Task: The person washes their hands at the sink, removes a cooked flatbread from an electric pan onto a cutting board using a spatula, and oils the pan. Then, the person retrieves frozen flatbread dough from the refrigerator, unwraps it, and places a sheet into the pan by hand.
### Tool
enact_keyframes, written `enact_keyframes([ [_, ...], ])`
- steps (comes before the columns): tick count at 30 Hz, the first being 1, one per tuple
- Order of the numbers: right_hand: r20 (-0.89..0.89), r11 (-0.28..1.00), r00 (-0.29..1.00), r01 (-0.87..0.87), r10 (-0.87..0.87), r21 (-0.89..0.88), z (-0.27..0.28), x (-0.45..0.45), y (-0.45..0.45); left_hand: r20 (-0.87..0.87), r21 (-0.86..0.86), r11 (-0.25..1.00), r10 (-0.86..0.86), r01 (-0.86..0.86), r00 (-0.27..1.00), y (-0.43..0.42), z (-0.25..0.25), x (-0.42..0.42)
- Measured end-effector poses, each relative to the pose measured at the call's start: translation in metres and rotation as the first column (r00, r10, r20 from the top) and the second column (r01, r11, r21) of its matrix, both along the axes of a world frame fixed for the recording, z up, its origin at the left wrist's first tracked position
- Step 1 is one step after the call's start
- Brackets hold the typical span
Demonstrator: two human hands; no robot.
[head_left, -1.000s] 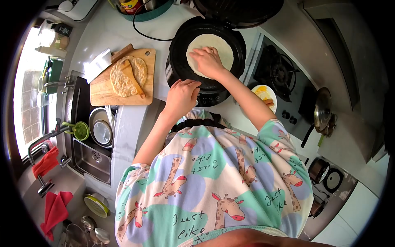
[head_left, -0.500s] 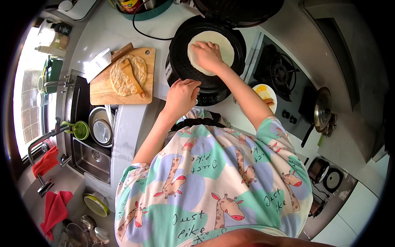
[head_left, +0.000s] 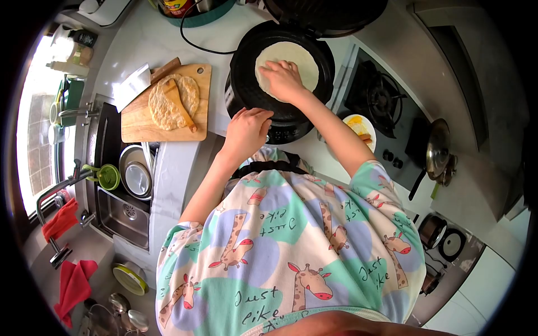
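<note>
A pale round flatbread (head_left: 302, 60) lies on the black plate of an electric griddle (head_left: 242, 75). My right hand (head_left: 283, 81) rests on the flatbread's left part, fingers bent and spread on its surface, gripping nothing that I can see. At the griddle's front left rim is my left hand (head_left: 246, 130), its fingers stretched toward the rim and holding nothing visible; whether they touch it I cannot tell. To the left, a browned flatbread (head_left: 162, 110) lies on a wooden cutting board (head_left: 131, 126) with a wooden spatula (head_left: 178, 102) across it.
A cleaver (head_left: 133, 88) lies across the board's upper left corner. Behind the griddle stands its raised lid (head_left: 330, 14); a black cord (head_left: 202, 49) runs left. To the right are a small plate (head_left: 370, 126) with food and a gas burner (head_left: 381, 101). The sink (head_left: 120, 215) is at left.
My right hand has shifted very slightly downward on the flatbread. My left hand stays at the griddle's rim.
</note>
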State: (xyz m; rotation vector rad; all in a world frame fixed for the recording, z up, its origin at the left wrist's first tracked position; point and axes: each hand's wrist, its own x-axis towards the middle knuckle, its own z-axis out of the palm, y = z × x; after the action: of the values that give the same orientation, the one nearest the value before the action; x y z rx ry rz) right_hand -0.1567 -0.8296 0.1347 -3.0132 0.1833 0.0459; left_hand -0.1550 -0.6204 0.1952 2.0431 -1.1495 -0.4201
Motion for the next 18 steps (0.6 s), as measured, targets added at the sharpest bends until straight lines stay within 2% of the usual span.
enact_keyframes([
  [12,0.082,1.0,0.997,0.001,-0.002,0.011,-0.008,-0.001,-0.002,0.009,0.014,1.0,-0.007,0.007,1.0,-0.002,0.001,0.0],
  [18,0.047,0.991,0.999,0.002,-0.009,0.131,-0.006,-0.003,-0.014,0.008,0.002,1.0,0.001,-0.001,1.0,0.0,0.005,0.002],
])
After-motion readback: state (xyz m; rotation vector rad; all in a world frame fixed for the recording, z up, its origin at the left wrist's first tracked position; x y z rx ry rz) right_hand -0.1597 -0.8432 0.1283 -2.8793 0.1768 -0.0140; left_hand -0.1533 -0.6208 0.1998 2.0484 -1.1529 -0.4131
